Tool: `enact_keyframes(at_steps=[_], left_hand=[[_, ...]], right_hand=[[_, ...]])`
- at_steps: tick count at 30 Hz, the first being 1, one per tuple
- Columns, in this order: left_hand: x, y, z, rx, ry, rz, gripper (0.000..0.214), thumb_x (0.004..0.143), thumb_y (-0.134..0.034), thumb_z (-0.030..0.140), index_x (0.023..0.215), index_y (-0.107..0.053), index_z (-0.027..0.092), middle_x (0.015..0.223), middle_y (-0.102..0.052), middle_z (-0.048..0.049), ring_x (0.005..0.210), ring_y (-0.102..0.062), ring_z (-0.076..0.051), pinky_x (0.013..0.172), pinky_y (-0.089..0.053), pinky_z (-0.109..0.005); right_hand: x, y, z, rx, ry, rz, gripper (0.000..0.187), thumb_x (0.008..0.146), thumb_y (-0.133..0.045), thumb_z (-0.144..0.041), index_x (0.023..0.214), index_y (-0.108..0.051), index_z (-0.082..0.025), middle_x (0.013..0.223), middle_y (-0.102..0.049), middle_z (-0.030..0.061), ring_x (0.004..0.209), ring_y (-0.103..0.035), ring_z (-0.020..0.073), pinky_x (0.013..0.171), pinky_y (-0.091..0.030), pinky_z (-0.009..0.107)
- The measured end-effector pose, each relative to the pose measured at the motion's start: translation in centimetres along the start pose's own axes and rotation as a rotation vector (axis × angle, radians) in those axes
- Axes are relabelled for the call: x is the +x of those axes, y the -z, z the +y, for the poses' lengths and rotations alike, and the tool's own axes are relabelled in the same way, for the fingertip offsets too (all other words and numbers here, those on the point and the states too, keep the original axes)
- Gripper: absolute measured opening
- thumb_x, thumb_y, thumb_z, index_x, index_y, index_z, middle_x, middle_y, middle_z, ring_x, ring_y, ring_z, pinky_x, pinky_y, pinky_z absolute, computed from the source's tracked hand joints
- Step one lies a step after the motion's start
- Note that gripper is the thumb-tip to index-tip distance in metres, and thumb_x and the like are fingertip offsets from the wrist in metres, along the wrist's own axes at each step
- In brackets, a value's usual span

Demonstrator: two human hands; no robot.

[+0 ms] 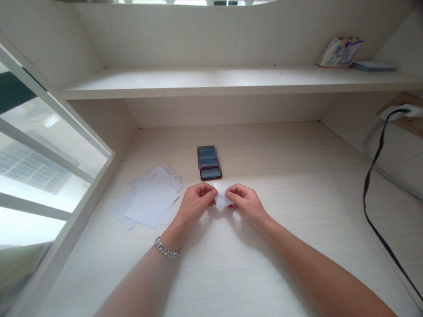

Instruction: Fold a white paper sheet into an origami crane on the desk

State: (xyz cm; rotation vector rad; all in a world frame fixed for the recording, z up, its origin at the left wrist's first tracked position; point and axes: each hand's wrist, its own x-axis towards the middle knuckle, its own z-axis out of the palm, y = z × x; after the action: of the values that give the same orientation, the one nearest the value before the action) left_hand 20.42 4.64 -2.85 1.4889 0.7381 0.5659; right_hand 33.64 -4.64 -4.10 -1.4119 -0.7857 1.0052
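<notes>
Between my hands is a small piece of white paper, with a crease or edge running across it. My left hand, a chain bracelet on its wrist, pinches the paper's left side between thumb and fingers. On the opposite side, my right hand pinches the paper in the same way. Just beyond them a phone lies on the desk, its screen partly blurred out. To the left of my left hand, several white paper sheets lie in a loose, fanned pile, some with small print near the top.
A shelf runs across the back above the desk. On its right end rest a colourful packet and a flat thin item. A black cable hangs from a wall socket at the right. Slatted railings border the left.
</notes>
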Motion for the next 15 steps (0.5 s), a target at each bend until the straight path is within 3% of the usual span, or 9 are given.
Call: enact_keyframes(at_steps=[6, 15], left_hand=[[-0.3, 0.9, 0.7, 0.169, 0.067, -0.192, 0.012, 0.067, -0.056, 0.022, 0.067, -0.066, 0.014, 0.058, -0.061, -0.0018, 0.054, -0.055, -0.012, 0.053, -0.042, -0.023], [-0.7, 1.5, 1.3, 0.004, 0.222, -0.297, 0.014, 0.066, -0.058, 0.017, 0.075, -0.068, 0.014, 0.063, -0.067, -0.007, 0.059, -0.063, -0.016, 0.06, -0.05, -0.028]], right_hand=[[0.0, 0.5, -0.3, -0.143, 0.014, -0.122, 0.01, 0.069, -0.057, -0.026, 0.066, -0.058, -0.016, 0.06, -0.053, -0.0011, 0.055, -0.047, 0.011, 0.05, -0.038, 0.022], [0.3, 1.2, -0.1, -0.123, -0.007, -0.135, 0.01, 0.065, -0.058, -0.025, 0.064, -0.059, -0.016, 0.058, -0.053, -0.0014, 0.052, -0.047, 0.011, 0.047, -0.036, 0.023]])
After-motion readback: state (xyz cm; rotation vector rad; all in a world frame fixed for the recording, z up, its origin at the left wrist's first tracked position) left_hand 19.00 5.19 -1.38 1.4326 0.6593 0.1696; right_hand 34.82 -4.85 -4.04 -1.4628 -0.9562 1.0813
